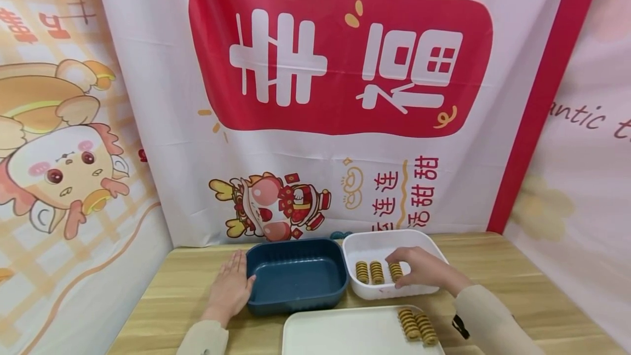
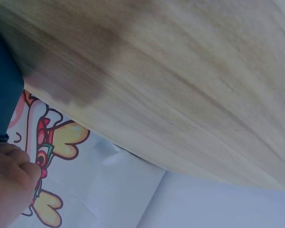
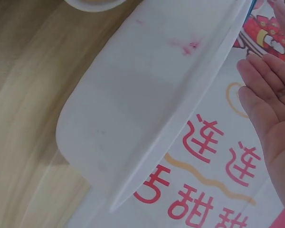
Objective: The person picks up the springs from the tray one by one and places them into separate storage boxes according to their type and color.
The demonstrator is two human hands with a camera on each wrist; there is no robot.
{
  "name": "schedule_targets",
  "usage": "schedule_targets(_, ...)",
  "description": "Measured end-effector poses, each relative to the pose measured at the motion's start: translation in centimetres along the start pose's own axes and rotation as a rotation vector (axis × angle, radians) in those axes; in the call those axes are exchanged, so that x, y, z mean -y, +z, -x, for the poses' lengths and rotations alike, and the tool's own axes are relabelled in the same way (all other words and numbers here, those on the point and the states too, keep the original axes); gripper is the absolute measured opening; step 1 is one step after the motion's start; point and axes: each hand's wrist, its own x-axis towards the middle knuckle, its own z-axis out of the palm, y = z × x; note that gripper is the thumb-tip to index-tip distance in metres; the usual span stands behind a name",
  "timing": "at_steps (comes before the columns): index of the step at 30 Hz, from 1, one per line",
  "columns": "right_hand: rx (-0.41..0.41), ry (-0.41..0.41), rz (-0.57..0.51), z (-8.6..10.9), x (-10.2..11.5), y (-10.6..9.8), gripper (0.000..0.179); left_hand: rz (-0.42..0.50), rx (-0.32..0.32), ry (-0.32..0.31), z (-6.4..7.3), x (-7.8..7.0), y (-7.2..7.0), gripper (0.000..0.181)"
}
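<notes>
My left hand (image 1: 230, 285) lies against the left side of a dark blue plastic bin (image 1: 297, 307), fingers extended along its wall. In the left wrist view the fingers (image 2: 15, 161) show beside the bin's edge (image 2: 4, 90). My right hand (image 1: 419, 268) is over a white bin (image 1: 367, 291), thumb and fingers spread around a short row of round brown-and-yellow cookies (image 1: 396, 272). Two similar cookie rows (image 1: 377, 272) stand to its left inside the bin. In the right wrist view nothing shows in the palm (image 3: 275, 114); the bin's wall hides the cookies.
A cream tray (image 1: 340, 333) lies in front of the bins, with two more cookie rows (image 1: 418, 326) at its right end. The wooden table (image 1: 498, 267) meets a printed cloth (image 1: 340, 179) behind. A small teal object (image 1: 340, 234) peeks out behind the bins.
</notes>
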Motion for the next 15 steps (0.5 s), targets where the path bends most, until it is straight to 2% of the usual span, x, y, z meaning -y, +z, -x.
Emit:
schedule_targets(8, -0.039, -0.103, 0.007, 2.4, 1.4, -0.2, 0.048, -0.005, -0.002, 0.006, -0.1, 0.1, 0.0, 0.065)
schedule_targets(11, -0.009, -0.091, -0.038, 3.1, 1.9, -0.1, 0.047, -0.005, -0.001, 0.006, -0.1, 0.1, 0.0, 0.064)
schedule_targets(15, 0.065, -0.030, -0.100, 3.7, 2.4, 0.4, 0.045, 0.000, 0.006, 0.004, -0.1, 0.1, -0.1, 0.064)
